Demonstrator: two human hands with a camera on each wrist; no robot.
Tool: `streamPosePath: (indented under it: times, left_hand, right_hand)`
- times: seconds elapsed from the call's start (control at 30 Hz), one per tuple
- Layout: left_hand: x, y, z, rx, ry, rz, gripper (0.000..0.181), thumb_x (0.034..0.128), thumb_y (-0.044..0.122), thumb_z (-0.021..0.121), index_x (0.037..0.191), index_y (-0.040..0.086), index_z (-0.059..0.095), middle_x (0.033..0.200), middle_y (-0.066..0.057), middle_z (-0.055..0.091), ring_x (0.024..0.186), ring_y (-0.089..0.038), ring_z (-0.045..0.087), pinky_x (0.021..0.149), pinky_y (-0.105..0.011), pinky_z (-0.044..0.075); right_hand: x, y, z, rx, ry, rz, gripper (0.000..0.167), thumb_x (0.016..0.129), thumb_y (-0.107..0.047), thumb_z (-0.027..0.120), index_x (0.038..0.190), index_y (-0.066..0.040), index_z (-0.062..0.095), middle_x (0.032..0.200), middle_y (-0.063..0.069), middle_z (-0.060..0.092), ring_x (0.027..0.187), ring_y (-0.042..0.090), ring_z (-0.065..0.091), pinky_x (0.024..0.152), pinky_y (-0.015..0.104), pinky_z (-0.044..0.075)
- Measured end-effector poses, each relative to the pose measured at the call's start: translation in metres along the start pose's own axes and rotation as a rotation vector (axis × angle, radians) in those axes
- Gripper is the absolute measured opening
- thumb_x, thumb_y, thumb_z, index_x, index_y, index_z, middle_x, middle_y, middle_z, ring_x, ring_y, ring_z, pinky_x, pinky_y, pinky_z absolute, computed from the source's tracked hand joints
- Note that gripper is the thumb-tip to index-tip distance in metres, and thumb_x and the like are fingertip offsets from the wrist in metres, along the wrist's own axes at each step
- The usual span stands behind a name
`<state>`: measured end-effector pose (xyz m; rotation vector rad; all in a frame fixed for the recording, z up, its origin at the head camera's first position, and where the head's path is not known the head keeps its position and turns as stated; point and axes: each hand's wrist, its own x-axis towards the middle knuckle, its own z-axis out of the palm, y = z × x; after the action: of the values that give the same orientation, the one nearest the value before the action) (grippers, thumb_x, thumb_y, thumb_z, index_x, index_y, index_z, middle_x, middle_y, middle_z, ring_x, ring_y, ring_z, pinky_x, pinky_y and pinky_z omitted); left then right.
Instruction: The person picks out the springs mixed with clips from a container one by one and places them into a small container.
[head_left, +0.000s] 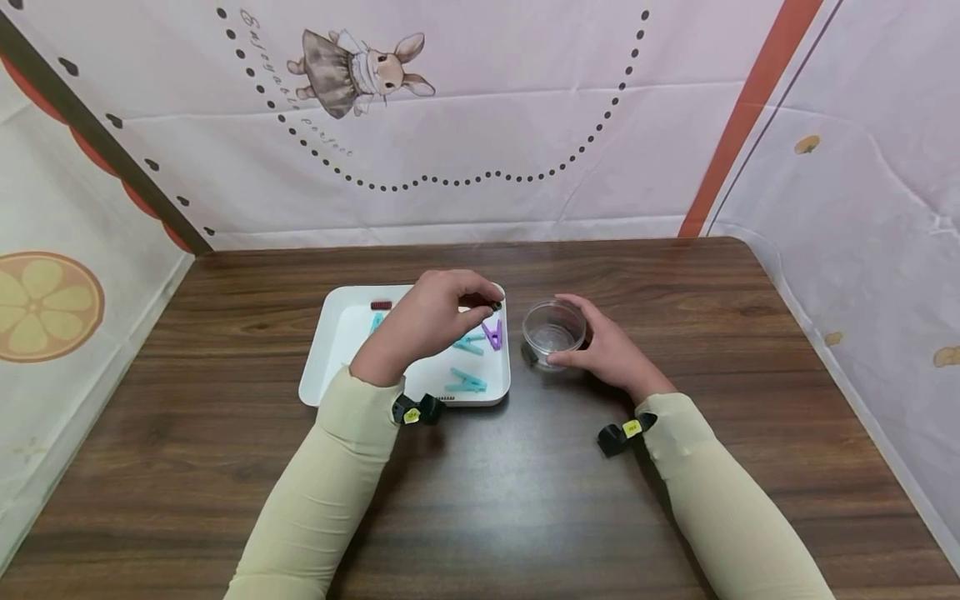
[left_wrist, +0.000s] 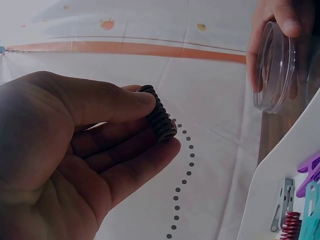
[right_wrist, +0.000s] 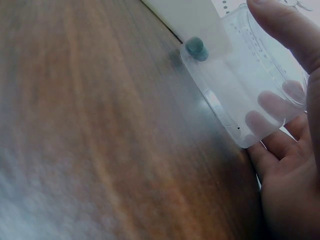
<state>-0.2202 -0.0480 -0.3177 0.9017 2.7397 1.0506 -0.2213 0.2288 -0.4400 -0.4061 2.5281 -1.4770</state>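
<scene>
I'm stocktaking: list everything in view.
Table: 1, brown, foreground
Tray: 1, white, on table
Clothespins: 3+, teal, tray
Purple clothespin: 1, purple, tray
Metal clip: 1, silver, tray
Red springs: 1+, red, tray
Dark spring: 1, black, near tray
Cup: 1, clear, right of tray
Unclear object: 1, dark, cup's side
Unclear strip: 1, dark, tray's near edge
Cloth walls: 3, white, beyond table
Sleeves: 2, cream, foreground
Wrist cameras: 2, black, by sleeves
Left hand: 1, bare, pinching spring
Right hand: 1, bare, around cup

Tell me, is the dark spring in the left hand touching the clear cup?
Apart: the left wrist view shows pale cloth between the spring and the cup.
</scene>
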Motion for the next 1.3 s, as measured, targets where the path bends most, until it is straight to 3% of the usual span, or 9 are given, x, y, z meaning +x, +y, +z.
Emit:
streamPosePath:
  times: [0.33,0.53,0.83,1.07,1.3]
  left_hand:
    - [0.001,0.002,0.005,0.006,0.001,0.015,0.017,0.0917,0.011,0.063,0.105,0.013,0.073,0.102,0.003,0.071,0.092,-0.010,0.065,0.085,-0.033,0.055]
    - [0.003,0.004,0.011,0.020,-0.020,0.014,0.016,0.0928,0.015,0.063,0.106,0.015,0.073,0.102,0.004,0.071,0.091,-0.008,0.065,0.083,-0.028,0.054]
    - [0.003,0.004,0.016,0.013,-0.015,0.009,0.016,0.0926,0.014,0.063,0.106,0.015,0.073,0.103,0.004,0.071,0.092,-0.008,0.065,0.083,-0.029,0.055]
    - [0.003,0.004,0.015,0.015,-0.007,0.014,0.017,0.0926,0.014,0.064,0.107,0.014,0.073,0.104,0.003,0.071,0.093,-0.009,0.065,0.083,-0.030,0.055]
    - [0.006,0.005,0.014,0.014,0.005,0.024,0.017,0.0927,0.013,0.064,0.107,0.013,0.073,0.103,0.003,0.070,0.092,-0.009,0.065,0.083,-0.032,0.056]
  right_hand:
    - [-0.001,-0.001,0.001,-0.002,-0.001,0.045,0.096,0.070,-0.045,0.085,0.148,-0.030,0.032,0.146,-0.001,0.046,0.126,0.023,0.049,0.107,0.050,0.038]
    - [-0.007,-0.001,0.001,-0.009,-0.005,0.091,0.095,0.070,-0.046,0.084,0.147,-0.033,0.031,0.145,-0.001,0.045,0.127,0.024,0.047,0.108,0.052,0.037]
    - [-0.009,0.001,0.003,-0.023,0.004,0.075,0.094,0.070,-0.047,0.084,0.146,-0.033,0.032,0.145,-0.003,0.045,0.127,0.023,0.047,0.107,0.051,0.038]
    - [-0.006,0.000,0.003,0.006,0.001,0.034,0.096,0.071,-0.042,0.085,0.149,-0.025,0.031,0.145,0.001,0.047,0.126,0.024,0.050,0.106,0.050,0.039]
    - [-0.003,-0.004,0.001,0.006,0.007,0.019,0.097,0.070,-0.043,0.085,0.148,-0.025,0.032,0.143,0.001,0.049,0.126,0.024,0.050,0.105,0.050,0.039]
